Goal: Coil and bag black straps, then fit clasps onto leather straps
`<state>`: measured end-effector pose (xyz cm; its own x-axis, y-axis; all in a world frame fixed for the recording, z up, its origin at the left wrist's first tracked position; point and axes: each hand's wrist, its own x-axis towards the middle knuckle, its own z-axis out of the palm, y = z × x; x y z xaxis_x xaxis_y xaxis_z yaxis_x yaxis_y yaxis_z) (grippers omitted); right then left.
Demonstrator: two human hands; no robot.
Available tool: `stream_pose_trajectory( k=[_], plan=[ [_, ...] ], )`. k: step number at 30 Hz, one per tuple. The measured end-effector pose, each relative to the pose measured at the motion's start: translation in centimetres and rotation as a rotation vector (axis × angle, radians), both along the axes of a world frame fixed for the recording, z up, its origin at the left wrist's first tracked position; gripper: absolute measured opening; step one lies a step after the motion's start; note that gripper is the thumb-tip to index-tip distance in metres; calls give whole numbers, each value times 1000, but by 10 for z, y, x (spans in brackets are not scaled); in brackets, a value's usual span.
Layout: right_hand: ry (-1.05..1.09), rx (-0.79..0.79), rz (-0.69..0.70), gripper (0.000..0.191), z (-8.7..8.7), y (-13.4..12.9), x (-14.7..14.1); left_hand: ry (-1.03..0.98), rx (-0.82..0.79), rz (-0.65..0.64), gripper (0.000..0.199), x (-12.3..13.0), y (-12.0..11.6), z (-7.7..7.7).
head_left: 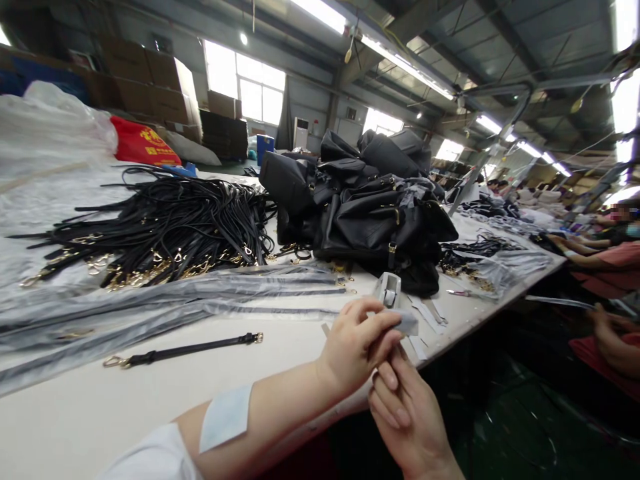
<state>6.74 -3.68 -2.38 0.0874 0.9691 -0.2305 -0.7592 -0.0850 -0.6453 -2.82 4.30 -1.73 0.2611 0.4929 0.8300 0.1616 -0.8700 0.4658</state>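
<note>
My left hand point(353, 347) reaches in over the table edge, its fingers pinched on a small translucent plastic piece point(409, 323). Just below and touching it, my right hand point(410, 413) has its fingers curled; whatever they hold, if anything, is hidden. A grey-white tape dispenser point(389, 291) stands right behind the hands. One short black strap point(195, 349) with gold clasps lies on the white table point(165, 407), left of my hands. A light blue patch point(226, 418) is on my left forearm.
Black straps with gold clasps point(200, 220) are piled at the left, near plastic-wrapped strips point(150, 310). Black bags point(360, 213) are heaped behind the dispenser. Paper strips point(427, 315) and a pointed tool point(463, 293) lie at the right. People sit along the right edge.
</note>
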Motion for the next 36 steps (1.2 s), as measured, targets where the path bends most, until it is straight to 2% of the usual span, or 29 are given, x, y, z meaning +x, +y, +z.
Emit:
stream_pose_trajectory(
  k=[4, 7, 9, 12, 15, 16, 18, 20, 22, 26, 31, 36],
  plan=[
    [-79, 61, -98, 30, -6, 5, -1, 32, -330, -6, 28, 5, 0, -3],
    [-143, 60, -120, 30, -8, 6, 2, 61, -517, -122, 31, 10, 2, -5],
    [-259, 69, -83, 37, -7, 4, 5, 44, -597, -181, 32, 13, 6, -7],
    [-617, 86, -50, 33, -5, -4, 12, -9, -695, -173, 33, 13, 16, -8],
    [-1170, 226, -204, 60, -3, -14, 21, -25, -797, -208, 37, 11, 25, -7],
    [-1359, 314, -271, 57, -1, -16, 25, -22, -823, -231, 37, 11, 26, -6],
    [-1656, 483, -393, 31, 3, -17, 34, 1, -847, -283, 34, 10, 23, -4],
    [-1808, 574, -523, 15, 7, -15, 43, 62, -824, -323, 30, 11, 16, -3],
    [-1846, 561, -580, 12, 11, -10, 50, 143, -758, -350, 33, 12, 6, -4],
    [-1719, 452, -452, 16, 9, -3, 60, 237, -652, -399, 37, 12, -3, -7],
    [-1573, 329, -433, 16, 3, -8, 64, 257, -654, -476, 31, 8, -3, -1],
    [-1319, 87, -355, 27, -2, -9, 65, 210, -693, -411, 21, 7, -9, 4]
  ],
)
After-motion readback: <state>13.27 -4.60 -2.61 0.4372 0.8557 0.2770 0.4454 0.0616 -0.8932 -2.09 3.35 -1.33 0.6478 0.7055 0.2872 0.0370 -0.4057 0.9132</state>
